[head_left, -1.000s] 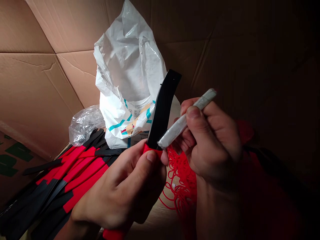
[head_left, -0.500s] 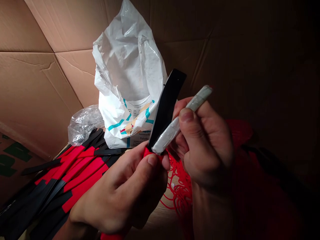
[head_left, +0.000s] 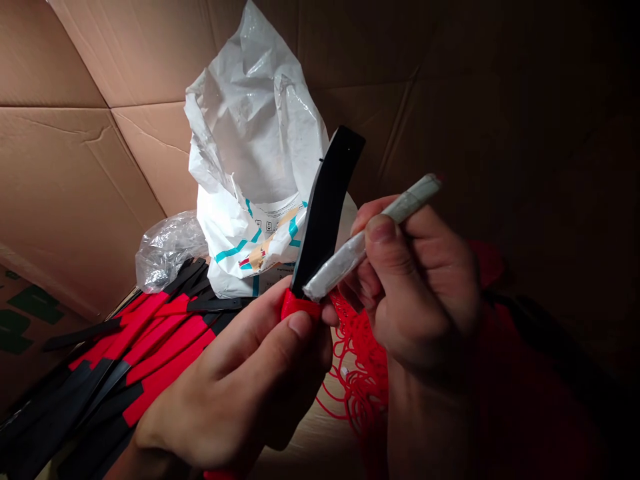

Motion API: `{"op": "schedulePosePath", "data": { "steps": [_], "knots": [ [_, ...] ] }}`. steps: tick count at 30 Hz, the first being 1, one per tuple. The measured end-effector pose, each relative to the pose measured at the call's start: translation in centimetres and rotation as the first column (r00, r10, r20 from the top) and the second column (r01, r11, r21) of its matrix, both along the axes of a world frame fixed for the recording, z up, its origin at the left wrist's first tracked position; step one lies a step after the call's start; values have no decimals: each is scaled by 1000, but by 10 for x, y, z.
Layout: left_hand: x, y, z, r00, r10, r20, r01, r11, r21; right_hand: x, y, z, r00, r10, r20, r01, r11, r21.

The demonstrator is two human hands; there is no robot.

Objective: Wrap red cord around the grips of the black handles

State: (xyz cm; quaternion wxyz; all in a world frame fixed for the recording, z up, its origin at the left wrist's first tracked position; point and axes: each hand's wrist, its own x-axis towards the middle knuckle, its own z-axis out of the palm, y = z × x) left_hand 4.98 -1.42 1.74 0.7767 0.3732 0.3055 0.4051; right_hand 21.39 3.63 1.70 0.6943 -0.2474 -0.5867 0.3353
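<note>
**A packing spot, down inside a cardboard carton (head_left: pixel 75 167).**
A white plastic mailer (head_left: pixel 255 133) stood at centre, black-and-red strips (head_left: pixel 140 340) heaped lower left.

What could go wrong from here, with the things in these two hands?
The grey wrapped stick in the right hand sits very close to the black strip held by the left hand, so it might scrape or mark it. The strip is held only at its red end, so it could perhaps slip onto the pile of red-and-black strips. The tangled red cord below might also snag something.
</note>
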Motion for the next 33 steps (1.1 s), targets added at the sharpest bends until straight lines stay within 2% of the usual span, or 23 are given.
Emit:
{"op": "schedulePosePath", "data": {
  "steps": [5,15,20,26,30,33],
  "knots": [
    [3,-4,2,998,63,-10,-63,998,18,-1,-2,1,999,30,16,-30,1000,-2],
    [5,-3,2,998,57,15,-58,995,86,-19,-6,-1,996,85,-25,-86,994,-68],
    [4,-1,2,999,16,45,-20,996,81,-11,-4,0,1000,7,17,-6,999,-47],
    [3,-2,3,999,36,4,-36,998,52,-1,-4,1,994,-82,68,83,997,-2],
    [-2,-2,4,998,17,-67,-11,995,97,0,-4,0,992,-88,90,85,996,38],
    [-5,-1,5,995,4,-95,5,995,97,-1,-3,-1,996,-30,79,29,1000,13]
  ]
}}
